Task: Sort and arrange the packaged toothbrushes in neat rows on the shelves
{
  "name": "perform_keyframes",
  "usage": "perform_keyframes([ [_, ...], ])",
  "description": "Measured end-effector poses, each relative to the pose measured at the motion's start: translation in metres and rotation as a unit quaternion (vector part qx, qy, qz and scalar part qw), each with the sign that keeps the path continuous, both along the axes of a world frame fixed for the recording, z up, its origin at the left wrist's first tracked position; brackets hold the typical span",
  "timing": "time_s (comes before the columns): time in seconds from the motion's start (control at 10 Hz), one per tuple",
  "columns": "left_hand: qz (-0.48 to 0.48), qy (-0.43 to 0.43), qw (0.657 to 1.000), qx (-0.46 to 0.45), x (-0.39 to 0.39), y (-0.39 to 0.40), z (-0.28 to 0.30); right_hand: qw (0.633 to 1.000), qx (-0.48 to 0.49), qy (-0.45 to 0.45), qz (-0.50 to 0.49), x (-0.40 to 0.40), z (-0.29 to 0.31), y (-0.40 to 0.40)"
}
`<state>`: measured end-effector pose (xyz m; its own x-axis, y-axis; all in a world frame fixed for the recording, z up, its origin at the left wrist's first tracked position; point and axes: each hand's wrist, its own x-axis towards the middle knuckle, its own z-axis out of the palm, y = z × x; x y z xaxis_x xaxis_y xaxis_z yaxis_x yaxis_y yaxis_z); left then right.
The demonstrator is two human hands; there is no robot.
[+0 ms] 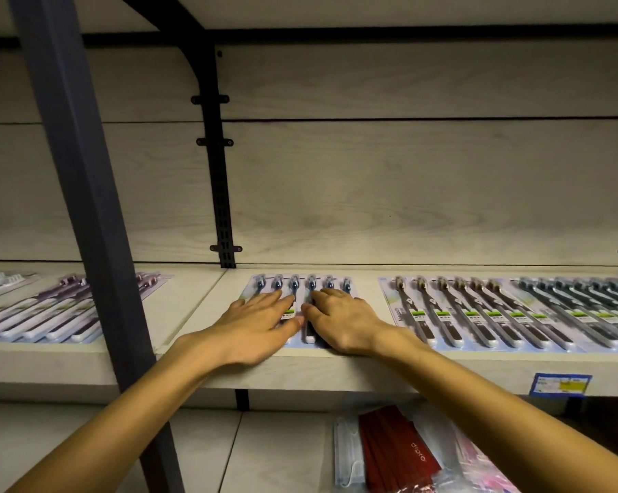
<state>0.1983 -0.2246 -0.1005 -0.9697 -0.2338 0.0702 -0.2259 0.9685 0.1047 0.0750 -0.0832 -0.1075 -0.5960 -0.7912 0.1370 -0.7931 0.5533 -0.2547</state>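
Note:
A row of packaged blue-headed toothbrushes [311, 284] lies flat on the pale shelf [201, 304], heads toward the back wall. My left hand [254, 322] rests flat on the left packs, fingers straight and spread. My right hand [339, 322] lies flat on the right packs, fingers extended, thumb tip near the left thumb. To the right lies a row of brown-headed toothbrush packs [453, 311], then grey-headed ones [577, 300]. Purple toothbrush packs [51, 307] lie on the left shelf section.
A dark metal upright [87, 208] crosses the left foreground. A black bracket rail [218, 172] runs up the back wall. A blue price tag [560, 385] sticks to the shelf's front edge. Below, red packets [396, 453] and a face-mask pack [348, 453] lie on the lower shelf.

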Motion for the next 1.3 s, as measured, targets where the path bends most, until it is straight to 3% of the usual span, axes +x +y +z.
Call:
perform_keyframes([
  [0.4,0.015,0.023,0.999,0.020,0.012,-0.038,-0.001,1.000,0.002,-0.004,-0.003,0.022,0.006,-0.034],
  [1.1,0.020,-0.006,0.999,-0.037,0.028,-0.031,-0.005,0.998,0.059,0.013,0.002,0.044,0.009,-0.034],
  [1.3,-0.008,0.059,0.998,-0.023,0.036,-0.025,-0.006,0.989,-0.097,-0.110,0.025,0.044,0.018,-0.014],
])
